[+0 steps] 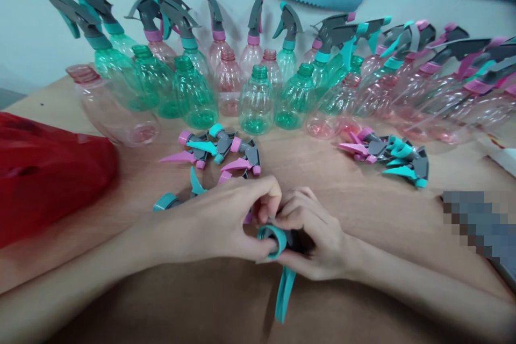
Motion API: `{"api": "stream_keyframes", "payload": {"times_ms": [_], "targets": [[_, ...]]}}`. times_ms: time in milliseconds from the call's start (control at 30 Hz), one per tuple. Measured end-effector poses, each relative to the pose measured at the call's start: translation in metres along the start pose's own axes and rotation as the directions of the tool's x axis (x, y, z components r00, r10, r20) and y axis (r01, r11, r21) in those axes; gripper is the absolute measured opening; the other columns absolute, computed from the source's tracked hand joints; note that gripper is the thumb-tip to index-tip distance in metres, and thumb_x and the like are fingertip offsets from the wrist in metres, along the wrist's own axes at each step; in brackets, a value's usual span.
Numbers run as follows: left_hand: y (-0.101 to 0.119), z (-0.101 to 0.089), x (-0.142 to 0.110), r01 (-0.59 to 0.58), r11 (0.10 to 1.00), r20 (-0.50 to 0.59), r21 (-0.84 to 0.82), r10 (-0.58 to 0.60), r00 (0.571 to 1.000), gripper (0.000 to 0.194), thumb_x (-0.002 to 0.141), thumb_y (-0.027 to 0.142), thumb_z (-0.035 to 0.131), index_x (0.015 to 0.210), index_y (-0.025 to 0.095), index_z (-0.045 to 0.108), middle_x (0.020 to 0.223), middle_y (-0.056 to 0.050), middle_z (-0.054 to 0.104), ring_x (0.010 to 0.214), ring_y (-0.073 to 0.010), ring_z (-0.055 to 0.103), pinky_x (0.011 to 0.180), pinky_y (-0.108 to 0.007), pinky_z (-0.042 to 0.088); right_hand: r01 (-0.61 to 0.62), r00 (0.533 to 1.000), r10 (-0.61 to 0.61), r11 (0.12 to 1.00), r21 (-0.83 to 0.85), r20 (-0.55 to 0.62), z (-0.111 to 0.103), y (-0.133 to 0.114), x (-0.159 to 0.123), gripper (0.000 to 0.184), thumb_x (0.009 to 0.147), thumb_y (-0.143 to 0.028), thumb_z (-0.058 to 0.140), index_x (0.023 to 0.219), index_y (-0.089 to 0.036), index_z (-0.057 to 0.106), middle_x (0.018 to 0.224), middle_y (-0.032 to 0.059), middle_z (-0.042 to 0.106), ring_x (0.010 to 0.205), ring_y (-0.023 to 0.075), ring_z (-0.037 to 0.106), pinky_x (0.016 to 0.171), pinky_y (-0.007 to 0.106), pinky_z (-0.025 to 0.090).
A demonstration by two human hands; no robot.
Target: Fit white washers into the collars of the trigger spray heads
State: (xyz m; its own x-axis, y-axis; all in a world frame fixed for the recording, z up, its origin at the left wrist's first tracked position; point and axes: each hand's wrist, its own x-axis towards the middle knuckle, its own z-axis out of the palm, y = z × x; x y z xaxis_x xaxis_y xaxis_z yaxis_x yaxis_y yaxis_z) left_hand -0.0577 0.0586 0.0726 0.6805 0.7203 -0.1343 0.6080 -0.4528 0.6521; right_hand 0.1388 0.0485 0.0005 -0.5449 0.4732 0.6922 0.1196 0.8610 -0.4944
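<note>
Both my hands meet low in the middle over the wooden table (346, 193). My left hand (226, 220) pinches the teal screw cap of a teal-and-grey spray trigger head (278, 250). My right hand (316, 239) wraps round the grey body of the same head. Its teal trigger lever hangs down toward me. Just behind my left hand lie several loose trigger heads (220, 153), pink and teal.
A row of clear green and pink plastic bottles (256, 102) stands along the back, some capped with trigger heads, some uncapped. Another small pile of trigger heads (389, 158) lies at right. A red plastic bag (44, 172) sits at left. One pink bottle (108, 110) leans at back left.
</note>
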Motion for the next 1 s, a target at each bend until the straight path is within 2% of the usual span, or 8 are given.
{"api": "stream_keyframes", "payload": {"times_ms": [133, 267, 400, 567, 767, 867, 1000], "targets": [[0.005, -0.005, -0.004, 0.096, 0.989, 0.167, -0.11, -0.077, 0.983, 0.024, 0.069, 0.017, 0.064, 0.085, 0.024, 0.047, 0.077, 0.007, 0.054, 0.069, -0.0112, 0.051, 0.056, -0.022, 0.035, 0.009, 0.999, -0.009, 1.0, 0.017, 0.044, 0.006, -0.008, -0.002, 0.022, 0.081, -0.029, 0.066, 0.091, -0.017, 0.05, 0.081, 0.0071, 0.066, 0.074, 0.0177, 0.062, 0.071, 0.035, 0.046], [0.011, -0.011, 0.001, 0.227, 0.962, 0.251, -0.154, -0.184, 0.95, 0.021, 0.07, 0.022, 0.064, 0.084, 0.024, 0.048, 0.078, 0.007, 0.055, 0.074, -0.013, 0.052, 0.06, -0.024, 0.037, -0.014, 1.0, 0.014, 0.999, -0.033, 0.0, 0.008, -0.008, -0.004, 0.022, 0.082, -0.031, 0.066, 0.087, -0.017, 0.05, 0.077, 0.0049, 0.065, 0.069, 0.0162, 0.06, 0.07, 0.034, 0.043], [0.013, -0.009, 0.008, 0.26, 0.957, 0.194, -0.13, -0.233, 0.953, 0.02, 0.069, 0.024, 0.063, 0.083, 0.024, 0.049, 0.078, 0.006, 0.055, 0.075, -0.0141, 0.052, 0.063, -0.025, 0.038, -0.034, 0.999, 0.03, 0.992, -0.12, -0.037, 0.005, -0.005, -0.005, 0.018, 0.085, -0.029, 0.062, 0.08, -0.017, 0.049, 0.065, -0.0001, 0.057, 0.062, 0.014, 0.054, 0.067, 0.033, 0.041], [0.017, -0.004, 0.005, 0.261, 0.961, 0.171, -0.086, -0.244, 0.955, 0.02, 0.068, 0.028, 0.061, 0.084, 0.025, 0.048, 0.078, 0.006, 0.056, 0.073, -0.0149, 0.052, 0.06, -0.026, 0.037, -0.033, 0.999, 0.028, 0.99, -0.137, -0.032, 0.004, -0.007, -0.005, 0.019, 0.088, -0.029, 0.057, 0.077, -0.018, 0.046, 0.065, -0.0003, 0.053, 0.062, 0.0139, 0.051, 0.066, 0.032, 0.038], [0.022, 0.003, 0.005, 0.233, 0.972, 0.021, -0.006, -0.233, 0.972, 0.017, 0.065, 0.023, 0.057, 0.079, 0.024, 0.046, 0.071, 0.007, 0.054, 0.066, -0.014, 0.051, 0.054, -0.026, 0.035, -0.048, 0.998, 0.041, 0.99, -0.136, -0.056, 0.005, -0.007, -0.005, 0.016, 0.087, -0.029, 0.057, 0.081, -0.019, 0.046, 0.068, -0.0011, 0.052, 0.062, 0.0133, 0.048, 0.065, 0.032, 0.039], [0.019, 0.005, 0.006, 0.219, 0.974, 0.035, -0.054, -0.217, 0.976, 0.018, 0.067, 0.023, 0.059, 0.081, 0.024, 0.047, 0.073, 0.007, 0.055, 0.068, -0.0137, 0.052, 0.056, -0.026, 0.039, -0.058, 0.996, 0.047, 0.988, -0.146, -0.078, 0.004, -0.006, -0.005, 0.015, 0.086, -0.028, 0.058, 0.081, -0.019, 0.047, 0.066, -0.0017, 0.053, 0.061, 0.0134, 0.05, 0.065, 0.033, 0.039], [0.011, 0.006, 0.004, 0.175, 0.958, 0.005, -0.228, -0.179, 0.984, 0.016, 0.077, 0.028, 0.06, 0.089, 0.025, 0.049, 0.075, 0.007, 0.056, 0.068, -0.0122, 0.056, 0.06, -0.025, 0.046, -0.082, 0.99, 0.065, 0.987, -0.139, -0.122, 0.001, -0.003, -0.004, 0.015, 0.086, -0.032, 0.06, 0.087, -0.02, 0.052, 0.066, -0.0018, 0.058, 0.064, 0.0152, 0.059, 0.069, 0.035, 0.042]]}}
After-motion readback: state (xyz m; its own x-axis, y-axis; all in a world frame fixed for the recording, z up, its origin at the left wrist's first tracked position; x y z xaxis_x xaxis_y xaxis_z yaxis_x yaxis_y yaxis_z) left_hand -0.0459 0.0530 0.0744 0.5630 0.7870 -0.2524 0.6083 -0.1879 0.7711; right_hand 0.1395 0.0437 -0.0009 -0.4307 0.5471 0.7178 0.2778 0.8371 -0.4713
